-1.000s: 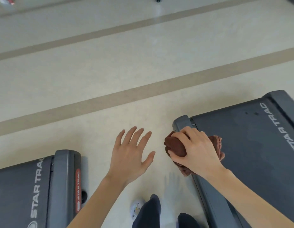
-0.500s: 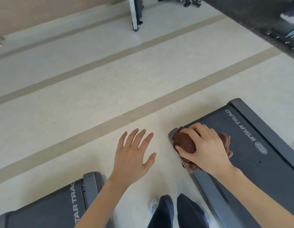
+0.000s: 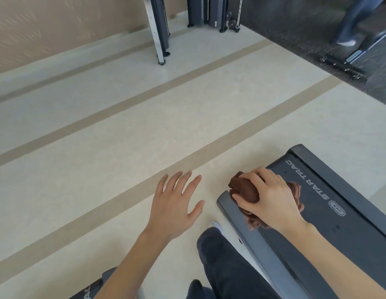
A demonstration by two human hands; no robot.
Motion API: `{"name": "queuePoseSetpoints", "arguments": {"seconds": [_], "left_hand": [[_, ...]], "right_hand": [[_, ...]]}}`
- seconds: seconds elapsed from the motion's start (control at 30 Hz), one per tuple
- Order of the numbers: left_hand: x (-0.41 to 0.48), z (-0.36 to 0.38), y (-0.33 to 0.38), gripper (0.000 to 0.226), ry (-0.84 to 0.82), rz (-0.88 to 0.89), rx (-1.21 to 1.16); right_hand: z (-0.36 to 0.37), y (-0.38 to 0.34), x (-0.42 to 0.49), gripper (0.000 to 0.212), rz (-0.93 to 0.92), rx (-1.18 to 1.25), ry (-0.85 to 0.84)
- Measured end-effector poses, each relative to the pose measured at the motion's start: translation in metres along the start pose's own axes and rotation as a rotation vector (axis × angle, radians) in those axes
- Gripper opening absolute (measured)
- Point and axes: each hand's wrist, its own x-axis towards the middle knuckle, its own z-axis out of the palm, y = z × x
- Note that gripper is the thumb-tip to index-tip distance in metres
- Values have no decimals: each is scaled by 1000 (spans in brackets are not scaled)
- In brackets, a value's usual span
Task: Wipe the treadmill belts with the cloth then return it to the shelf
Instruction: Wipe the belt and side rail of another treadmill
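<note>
A bunched brown cloth (image 3: 245,187) rests on the rear left corner of the right treadmill, over its grey side rail (image 3: 259,240). My right hand (image 3: 268,198) is closed over the cloth and presses it down. The dark belt (image 3: 343,225) with white STAR TRAC lettering runs to the right of the hand. My left hand (image 3: 177,201) hovers over the pale floor with its fingers spread and holds nothing. Only a corner of a second treadmill (image 3: 97,287) shows at the bottom left. No shelf is in view.
My dark trouser leg (image 3: 222,260) and a white shoe tip (image 3: 215,225) stand between the two treadmills. A weight machine (image 3: 207,11) and a metal post (image 3: 157,29) stand by the far wall. Dark carpet with another person's leg on a machine (image 3: 356,20) lies at the top right.
The view has tilted up and swung, so the far wall and machines now show and the left treadmill has slid almost out of frame. Both hands keep their poses.
</note>
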Motion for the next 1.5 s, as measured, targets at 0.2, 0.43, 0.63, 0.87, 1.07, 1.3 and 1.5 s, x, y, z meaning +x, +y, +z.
{"name": "queuePoseSetpoints", "arguments": {"seconds": [0.2,0.43,0.63,0.87,1.07,1.3,1.5], "left_hand": [[101,-13,-21,54,9,52,-5],[199,-17,-42,57,-13,89,-31],[279,-7,-72,58,-47,199,-58],[383,-7,-134,58,-97,382,-48],[470,-17,-187,57,-140,562,-42],[560,-5,-179,55,-180,812,-58],[626,10,-133,59,-204,989,-73]], "right_hand": [[8,33,79,36,125,55,58],[14,61,154,37,185,37,34],[28,74,212,38,293,14,61],[63,70,296,38,481,-15,141],[85,56,355,41,709,-7,204],[91,65,397,41,902,-65,299],[91,103,414,43,1063,-106,311]]}}
